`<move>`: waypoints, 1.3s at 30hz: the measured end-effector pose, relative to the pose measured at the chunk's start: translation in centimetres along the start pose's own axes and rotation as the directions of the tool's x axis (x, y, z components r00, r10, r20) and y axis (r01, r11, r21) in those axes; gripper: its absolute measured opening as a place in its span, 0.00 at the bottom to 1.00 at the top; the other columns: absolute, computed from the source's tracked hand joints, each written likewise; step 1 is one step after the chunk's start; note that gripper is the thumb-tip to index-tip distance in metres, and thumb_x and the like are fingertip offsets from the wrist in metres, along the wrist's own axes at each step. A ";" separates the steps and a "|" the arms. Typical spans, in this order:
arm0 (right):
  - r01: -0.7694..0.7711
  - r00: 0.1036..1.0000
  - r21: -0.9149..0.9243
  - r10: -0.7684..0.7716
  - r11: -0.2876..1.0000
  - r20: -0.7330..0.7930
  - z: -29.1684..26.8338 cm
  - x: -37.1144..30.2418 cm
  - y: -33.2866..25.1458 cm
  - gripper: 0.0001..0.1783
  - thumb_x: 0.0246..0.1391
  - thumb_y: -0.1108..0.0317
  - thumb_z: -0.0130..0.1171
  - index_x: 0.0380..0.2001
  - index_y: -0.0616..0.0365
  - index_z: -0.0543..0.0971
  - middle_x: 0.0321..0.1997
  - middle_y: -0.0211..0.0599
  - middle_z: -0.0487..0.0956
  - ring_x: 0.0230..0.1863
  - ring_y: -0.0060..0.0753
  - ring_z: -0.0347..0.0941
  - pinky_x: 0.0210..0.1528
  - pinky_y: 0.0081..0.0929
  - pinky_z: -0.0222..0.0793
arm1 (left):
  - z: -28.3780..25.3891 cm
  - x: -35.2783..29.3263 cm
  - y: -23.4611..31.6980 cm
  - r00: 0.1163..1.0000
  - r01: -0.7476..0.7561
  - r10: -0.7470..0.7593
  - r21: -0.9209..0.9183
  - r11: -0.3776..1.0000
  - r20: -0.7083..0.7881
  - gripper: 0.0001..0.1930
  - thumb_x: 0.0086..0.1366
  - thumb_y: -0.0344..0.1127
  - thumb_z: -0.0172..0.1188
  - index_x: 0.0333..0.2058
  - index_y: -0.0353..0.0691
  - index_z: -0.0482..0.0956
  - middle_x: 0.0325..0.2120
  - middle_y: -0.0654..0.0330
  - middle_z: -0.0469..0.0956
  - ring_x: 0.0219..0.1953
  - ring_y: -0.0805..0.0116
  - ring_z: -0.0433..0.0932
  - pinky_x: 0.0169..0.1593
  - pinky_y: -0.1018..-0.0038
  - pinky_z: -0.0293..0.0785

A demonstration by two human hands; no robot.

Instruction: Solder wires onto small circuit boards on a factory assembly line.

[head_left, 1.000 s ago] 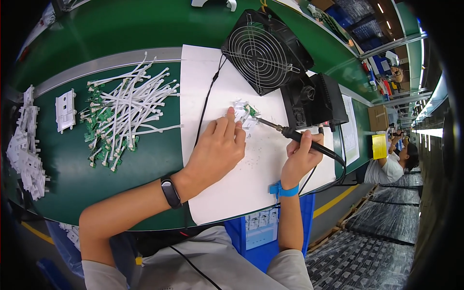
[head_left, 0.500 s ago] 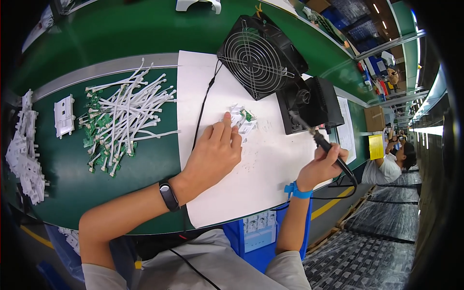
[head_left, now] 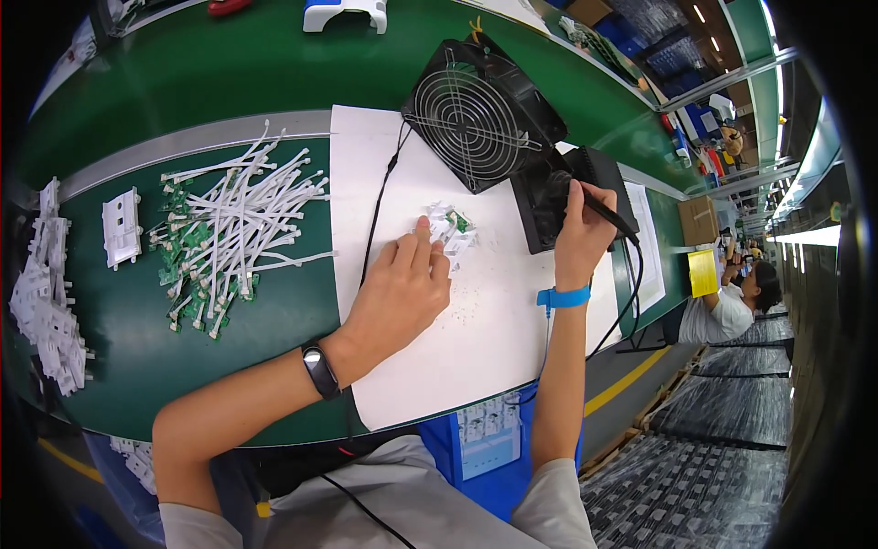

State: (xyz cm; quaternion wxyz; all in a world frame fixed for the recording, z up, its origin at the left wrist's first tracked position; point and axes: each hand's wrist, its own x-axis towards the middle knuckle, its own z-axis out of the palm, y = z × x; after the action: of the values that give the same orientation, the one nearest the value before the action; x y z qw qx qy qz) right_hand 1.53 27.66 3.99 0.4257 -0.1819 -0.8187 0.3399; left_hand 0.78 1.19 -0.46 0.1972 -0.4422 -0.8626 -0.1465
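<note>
My right hand is closed round the black handle of a soldering iron. The iron's front end is over the black soldering stand, and its tip is hard to make out against it. On the white sheet, the fingertips of my left hand press and steady a small white plastic housing with a green circuit board on it. Left of the sheet lies a heap of white cable leads with small green boards at their ends.
A black fan with a wire grille stands behind the housing. Its thin black cord crosses the sheet. More white housings are piled at the far left. At the right, a co-worker sits beyond a yellow card.
My right hand has moved up and slightly left with the soldering iron, bringing its front end to the stand. My left hand stays on the housing. The whole view has shifted slightly.
</note>
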 end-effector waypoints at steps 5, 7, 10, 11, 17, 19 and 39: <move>-0.085 0.994 0.050 0.081 0.995 0.077 -1.4 0.8 -0.6 0.12 0.64 0.66 0.67 0.39 0.64 0.80 0.28 0.33 0.79 0.30 0.20 0.73 0.34 0.19 0.69 | 0.2 -0.1 -0.3 1.000 -0.010 0.010 0.012 1.000 0.003 0.24 0.60 0.42 0.66 0.48 0.27 0.81 0.56 0.37 0.76 0.45 0.57 0.76 0.48 0.68 0.77; -0.232 0.957 0.085 0.212 0.969 0.197 -2.0 1.3 -1.4 0.13 0.61 0.67 0.69 0.42 0.65 0.81 0.26 0.31 0.79 0.25 0.18 0.72 0.27 0.19 0.66 | 0.3 -0.2 -0.4 1.000 -0.010 0.010 0.000 1.000 0.010 0.24 0.60 0.42 0.66 0.47 0.27 0.81 0.56 0.37 0.76 0.46 0.56 0.76 0.49 0.66 0.77; -0.253 0.943 0.178 0.201 0.951 0.263 -2.7 1.4 -0.9 0.17 0.59 0.68 0.70 0.48 0.65 0.81 0.29 0.35 0.81 0.28 0.21 0.76 0.29 0.21 0.72 | -0.1 -0.1 -0.6 1.000 0.009 -0.009 -0.038 0.999 0.007 0.24 0.60 0.43 0.65 0.47 0.27 0.80 0.55 0.37 0.77 0.47 0.54 0.76 0.50 0.63 0.77; -0.292 0.936 0.217 0.231 0.931 0.266 -2.5 1.0 -1.0 0.23 0.58 0.69 0.71 0.54 0.67 0.78 0.32 0.39 0.83 0.29 0.24 0.78 0.32 0.22 0.75 | -0.2 -0.2 -0.8 1.000 0.028 -0.027 -0.070 0.997 0.006 0.24 0.60 0.43 0.65 0.48 0.27 0.80 0.54 0.37 0.77 0.47 0.52 0.76 0.51 0.62 0.76; -0.186 0.982 0.334 0.167 0.924 0.084 -2.9 -0.6 -0.6 0.16 0.66 0.68 0.63 0.51 0.66 0.75 0.28 0.35 0.78 0.24 0.21 0.73 0.26 0.20 0.69 | -2.7 1.0 0.3 0.993 0.118 -0.117 -0.120 0.986 0.014 0.15 0.56 0.35 0.61 0.36 0.27 0.79 0.45 0.36 0.80 0.47 0.52 0.77 0.47 0.64 0.76; -0.081 0.994 0.169 0.068 0.982 0.082 -2.5 -0.1 -1.0 0.10 0.66 0.69 0.61 0.45 0.65 0.78 0.24 0.32 0.76 0.22 0.19 0.71 0.23 0.19 0.64 | -3.6 1.0 0.0 0.993 0.119 -0.118 -0.107 0.987 0.014 0.12 0.56 0.32 0.59 0.34 0.28 0.79 0.42 0.37 0.80 0.46 0.53 0.77 0.45 0.65 0.76; -0.375 0.770 0.254 0.148 0.892 0.620 -3.8 -10.9 -8.3 0.16 0.69 0.69 0.54 0.53 0.66 0.80 0.24 0.32 0.78 0.21 0.20 0.73 0.24 0.19 0.69 | -10.2 -3.3 -30.4 0.652 0.755 -0.674 0.218 0.619 -0.347 0.46 0.60 0.58 0.69 0.65 0.30 0.62 0.57 0.32 0.68 0.57 0.37 0.71 0.61 0.42 0.66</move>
State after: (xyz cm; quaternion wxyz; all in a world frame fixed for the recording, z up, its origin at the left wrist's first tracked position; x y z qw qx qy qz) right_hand 10.79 16.95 5.22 0.1261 -0.1006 -0.7977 0.5810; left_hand -20.24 -22.74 4.57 0.2947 0.0022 -0.9491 -0.1108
